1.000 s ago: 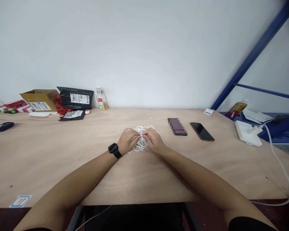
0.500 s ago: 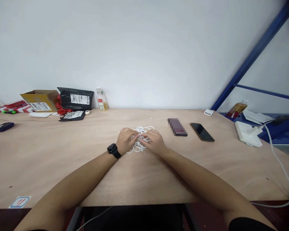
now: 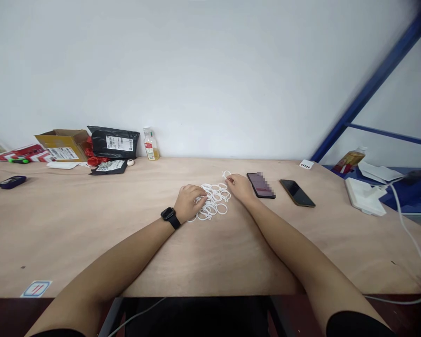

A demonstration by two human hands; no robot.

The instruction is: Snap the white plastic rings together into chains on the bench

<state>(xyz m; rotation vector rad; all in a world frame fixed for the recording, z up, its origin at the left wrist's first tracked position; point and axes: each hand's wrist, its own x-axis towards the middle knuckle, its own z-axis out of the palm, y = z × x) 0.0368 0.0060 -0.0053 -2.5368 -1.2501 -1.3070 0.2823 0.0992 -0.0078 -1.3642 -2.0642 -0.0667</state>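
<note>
From here I see the right hand (image 3: 240, 186), its grip pinched on a white ring (image 3: 227, 172) beyond the ring pile (image 3: 214, 204) on the desk (image 3: 126, 196). The left hand (image 3: 188, 204) curls over the pile's left edge; I can't tell whether it holds anything. I judge the ring light, fairly stiff, best taken by its rim.

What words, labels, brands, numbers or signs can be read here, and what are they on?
Table-edge sticker: two red strokes, perhaps "11"; not certain.
Box label: print too small to read.
Bag label: too small to read.
Black packet's label: too small to read.
Left bottle's label: blurred.
Right bottle's label: blurred.
White rings: no text to be seen.
</note>
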